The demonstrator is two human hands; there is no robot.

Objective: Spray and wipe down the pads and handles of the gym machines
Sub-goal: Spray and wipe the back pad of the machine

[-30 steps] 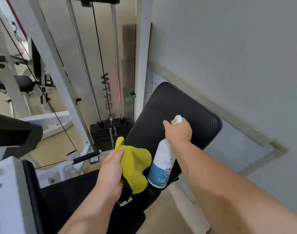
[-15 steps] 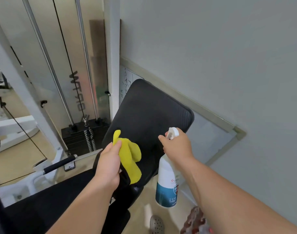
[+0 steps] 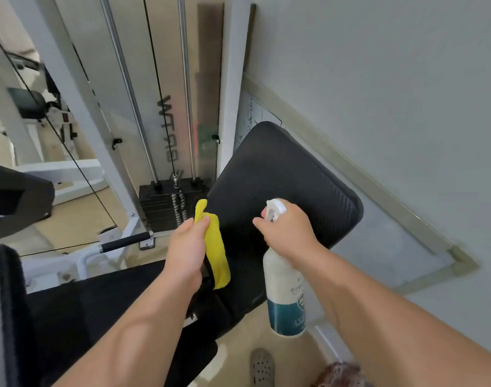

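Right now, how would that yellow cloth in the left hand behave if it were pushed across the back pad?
The yellow cloth is likely floppy: it hangs limp below the left hand. Probably light, since a loose grip carries it. It may bunch rather than slide flat on the back pad, whose surface looks textured.

Both bare arms are reaching forward, each hand gripping something.

The left hand (image 3: 186,252) is curling knuckles-up around a yellow cloth (image 3: 214,247), thumb pressing on top. The right hand (image 3: 289,233) is wrapping around the neck of a spray bottle (image 3: 285,291), index finger extending forward beside the white nozzle, forearm angling in from the lower right.
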